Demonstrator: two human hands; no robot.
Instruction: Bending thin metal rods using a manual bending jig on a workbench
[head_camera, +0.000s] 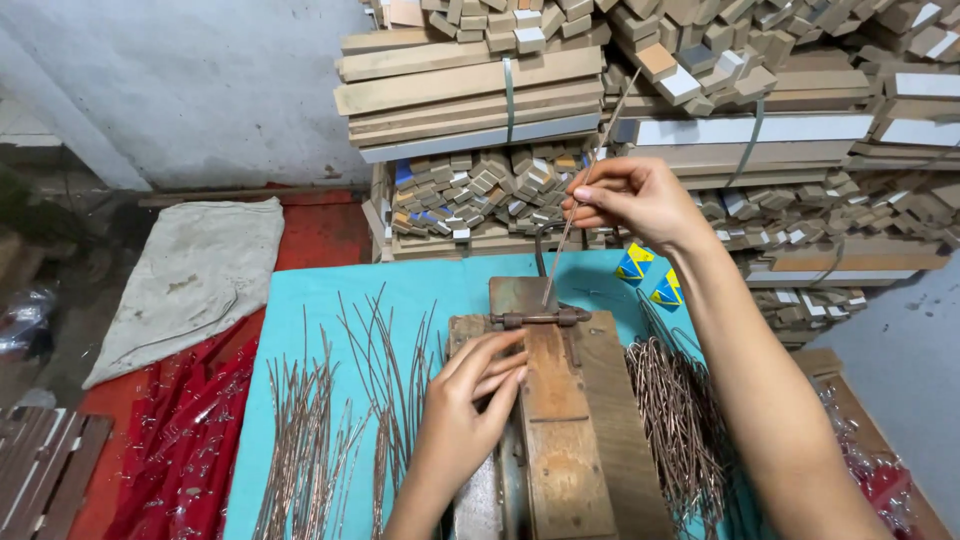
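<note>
— Right hand (635, 200) pinching thin wire (590, 175), tip down at hinged wooden jig (555, 400)?
— Yes. Left hand (470, 400) flat, fingers together, pressing jig steady. Straight wires (320, 420) left, bent ones (680, 410) right, sorted.

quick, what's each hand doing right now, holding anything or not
Left hand: open, fingers resting flat on the hinged wooden jig, holding nothing.
Right hand: closed, pinching a thin metal rod.

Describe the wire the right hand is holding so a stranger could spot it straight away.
Start at the turquoise table, then find the hinged wooden jig at its middle. Rising from the jig's hinge is one thin straight wire, pinched by the right hand. Unlike the wires lying flat in bundles alongside, it stands slanted in the air.
</note>
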